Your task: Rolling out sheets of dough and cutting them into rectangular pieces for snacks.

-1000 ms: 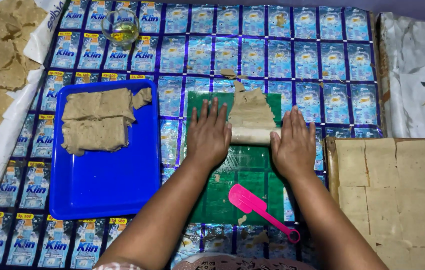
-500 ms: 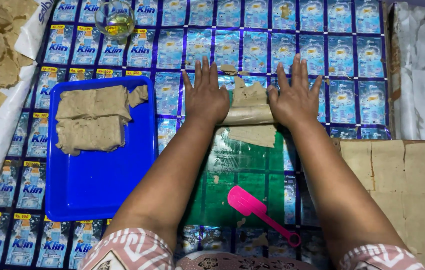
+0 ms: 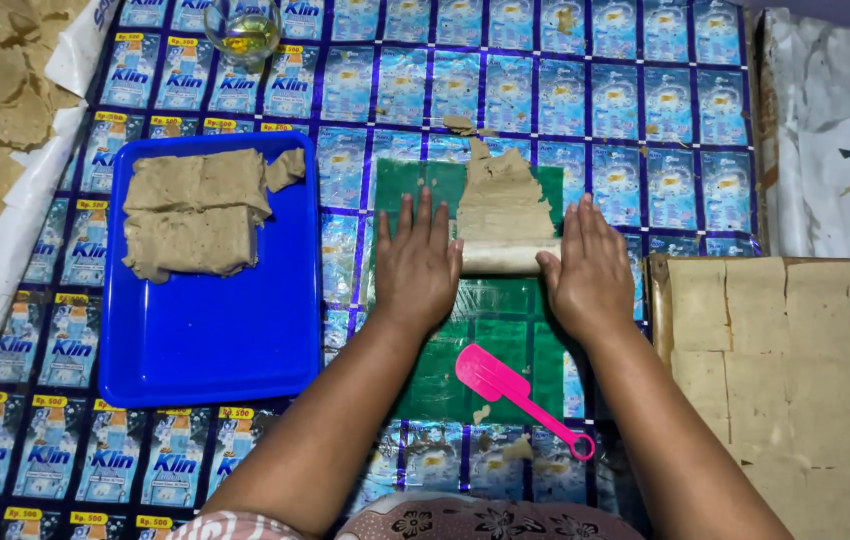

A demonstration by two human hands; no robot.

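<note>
Your arms are bare to above the elbow, with no rings or watch on either hand. You wear a pinkish garment (image 3: 490, 520) patterned with dark flowers.

Dim, cool overhead light falls fairly evenly on the glossy blue printed-sachet surface (image 3: 605, 90), raising soft glare on its foil and on the shiny blue plastic tray (image 3: 215, 340), with faint shadows, sharp focus and darker corners.

Glossy plastic tray (image 3: 210, 345), matt dough (image 3: 503, 205)

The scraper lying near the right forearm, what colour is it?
Bright pink; the scraper shows plainly in the head view.
</note>
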